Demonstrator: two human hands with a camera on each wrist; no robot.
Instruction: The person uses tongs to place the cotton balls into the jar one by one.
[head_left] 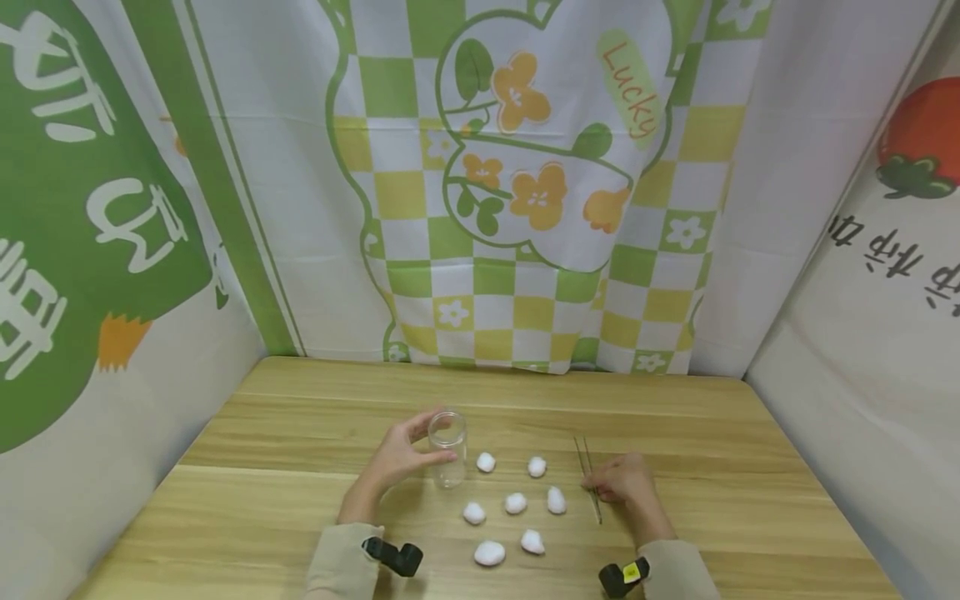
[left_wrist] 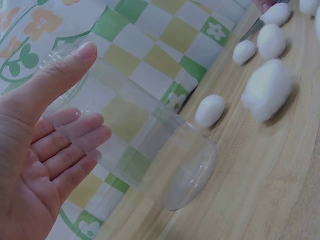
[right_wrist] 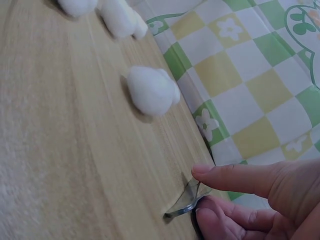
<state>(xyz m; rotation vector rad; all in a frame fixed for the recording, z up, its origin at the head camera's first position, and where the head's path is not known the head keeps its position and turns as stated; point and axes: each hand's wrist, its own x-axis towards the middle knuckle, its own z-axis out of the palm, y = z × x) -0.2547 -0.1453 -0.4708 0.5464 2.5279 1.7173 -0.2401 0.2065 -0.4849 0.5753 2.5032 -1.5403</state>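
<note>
A clear, straight-sided jar (head_left: 450,473) stands on the wooden table with its open mouth up. My left hand (head_left: 399,454) holds it near the top, thumb on the near side and fingers behind; in the left wrist view, the fingers show through the wall of the jar (left_wrist: 145,135). Metal tweezers (head_left: 588,463) lie on the table at the right, their two prongs apart and pointing away. My right hand (head_left: 628,483) pinches them between thumb and fingers; the right wrist view shows the bent end of the tweezers (right_wrist: 186,207) by the fingertips.
Several white cotton balls are scattered between my hands, among them one cotton ball (head_left: 486,462) close to the jar and another cotton ball (head_left: 556,500) nearest the tweezers. A checked curtain (head_left: 525,325) hangs along the far edge of the table (head_left: 315,392).
</note>
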